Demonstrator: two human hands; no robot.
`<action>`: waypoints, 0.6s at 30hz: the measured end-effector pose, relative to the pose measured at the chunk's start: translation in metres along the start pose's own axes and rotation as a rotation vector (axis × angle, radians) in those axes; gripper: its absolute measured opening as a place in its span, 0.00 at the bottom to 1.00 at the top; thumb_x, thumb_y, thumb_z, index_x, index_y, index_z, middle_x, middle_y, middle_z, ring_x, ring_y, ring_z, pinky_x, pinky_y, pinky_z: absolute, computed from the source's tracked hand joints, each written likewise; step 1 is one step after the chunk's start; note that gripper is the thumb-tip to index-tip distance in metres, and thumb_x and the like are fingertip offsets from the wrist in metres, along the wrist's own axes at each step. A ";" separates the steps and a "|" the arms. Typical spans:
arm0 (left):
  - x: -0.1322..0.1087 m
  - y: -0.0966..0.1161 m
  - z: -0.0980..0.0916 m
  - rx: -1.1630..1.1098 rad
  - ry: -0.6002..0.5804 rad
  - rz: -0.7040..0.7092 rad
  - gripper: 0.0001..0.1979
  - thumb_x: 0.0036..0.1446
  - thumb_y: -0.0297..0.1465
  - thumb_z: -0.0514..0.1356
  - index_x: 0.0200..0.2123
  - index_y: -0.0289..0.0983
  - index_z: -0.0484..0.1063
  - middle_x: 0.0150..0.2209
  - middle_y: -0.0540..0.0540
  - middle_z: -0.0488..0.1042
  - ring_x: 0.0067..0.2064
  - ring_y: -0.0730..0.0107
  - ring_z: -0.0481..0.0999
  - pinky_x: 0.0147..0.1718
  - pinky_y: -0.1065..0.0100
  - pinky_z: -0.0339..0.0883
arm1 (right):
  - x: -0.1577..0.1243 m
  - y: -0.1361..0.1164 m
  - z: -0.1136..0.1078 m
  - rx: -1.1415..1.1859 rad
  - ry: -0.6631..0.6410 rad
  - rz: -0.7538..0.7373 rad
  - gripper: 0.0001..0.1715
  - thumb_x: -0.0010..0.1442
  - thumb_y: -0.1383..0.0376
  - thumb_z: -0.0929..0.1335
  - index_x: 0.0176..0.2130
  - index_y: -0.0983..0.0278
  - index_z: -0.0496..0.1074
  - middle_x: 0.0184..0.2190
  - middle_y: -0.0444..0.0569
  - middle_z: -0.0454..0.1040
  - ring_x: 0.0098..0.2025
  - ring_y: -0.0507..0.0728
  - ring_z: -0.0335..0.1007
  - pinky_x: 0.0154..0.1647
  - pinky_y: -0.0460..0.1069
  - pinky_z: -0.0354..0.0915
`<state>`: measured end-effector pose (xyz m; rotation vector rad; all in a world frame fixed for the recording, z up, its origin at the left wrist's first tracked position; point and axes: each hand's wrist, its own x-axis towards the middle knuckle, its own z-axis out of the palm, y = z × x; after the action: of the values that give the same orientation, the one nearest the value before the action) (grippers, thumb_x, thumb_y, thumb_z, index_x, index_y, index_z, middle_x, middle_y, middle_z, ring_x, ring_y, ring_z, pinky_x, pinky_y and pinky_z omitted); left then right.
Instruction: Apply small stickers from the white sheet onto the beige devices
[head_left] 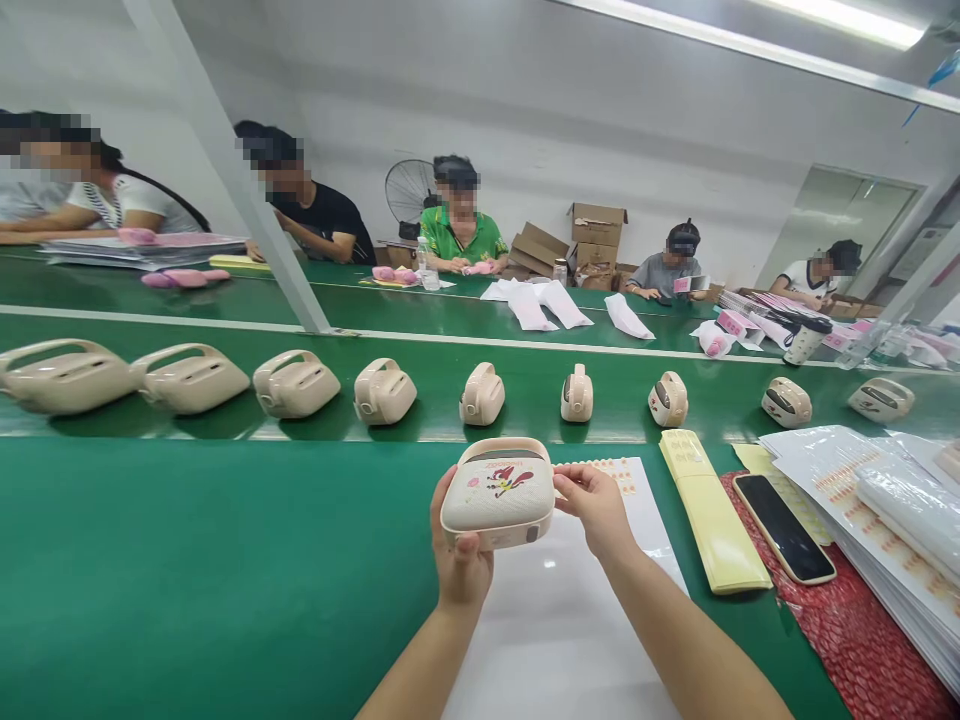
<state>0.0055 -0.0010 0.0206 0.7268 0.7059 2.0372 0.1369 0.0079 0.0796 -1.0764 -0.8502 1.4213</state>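
Beige unit [499,492] is up off the worktop, printed face w/ the cartoon toward the camera and carry handle on top. Its long axis runs left-right, roughly parallel to the worktop's far edge.

Left hand [461,560] sits directly under it. It's closed round the bottom edge, thumb over the front lower lip and fingers wrapped behind, so it's carrying the weight.

Right hand [596,505] comes in from the right side. Its fingers are curled, w/ thumb and forefinger pinched on the unit's upper right edge. Can't tell if anything small is between the tips. Both hands are touching the unit; the left is below it, the right beside it.

Under all this is a white sheet [555,620], lying on the green worktop [187,570] and running to the near edge. A sheet of orange stickers [619,472] is just behind the right hand. Further right there's a yellow strip [712,515], then a phone [782,527] on a red mat [862,640], and a stack of clear bags [862,480] at the right edge.

Past the far edge, a row of the same units [482,393] stands on the belt. Other people are seated across, well apart.
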 end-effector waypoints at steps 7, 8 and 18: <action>0.001 -0.002 -0.003 0.055 0.001 0.039 0.38 0.25 0.50 0.68 0.45 0.45 0.70 0.45 0.46 0.70 0.47 0.54 0.69 0.39 0.60 0.70 | 0.005 0.000 -0.004 -0.039 -0.068 0.023 0.23 0.30 0.55 0.76 0.25 0.67 0.71 0.25 0.45 0.71 0.32 0.52 0.67 0.39 0.52 0.68; 0.001 -0.003 -0.003 0.060 0.014 0.042 0.38 0.25 0.50 0.68 0.45 0.45 0.70 0.45 0.46 0.70 0.48 0.54 0.69 0.40 0.60 0.69 | 0.006 0.001 -0.004 -0.056 -0.070 0.011 0.23 0.31 0.55 0.75 0.25 0.67 0.71 0.25 0.45 0.71 0.32 0.52 0.66 0.38 0.52 0.68; -0.004 -0.001 -0.003 0.119 0.008 0.023 0.40 0.28 0.55 0.65 0.46 0.42 0.68 0.46 0.43 0.71 0.50 0.50 0.69 0.41 0.59 0.69 | 0.015 0.005 -0.015 -0.065 -0.255 0.019 0.21 0.35 0.57 0.75 0.26 0.65 0.66 0.24 0.40 0.67 0.28 0.49 0.63 0.36 0.49 0.64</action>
<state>0.0057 -0.0044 0.0169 0.7989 0.8325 2.0334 0.1497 0.0206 0.0682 -0.9653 -1.0766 1.5779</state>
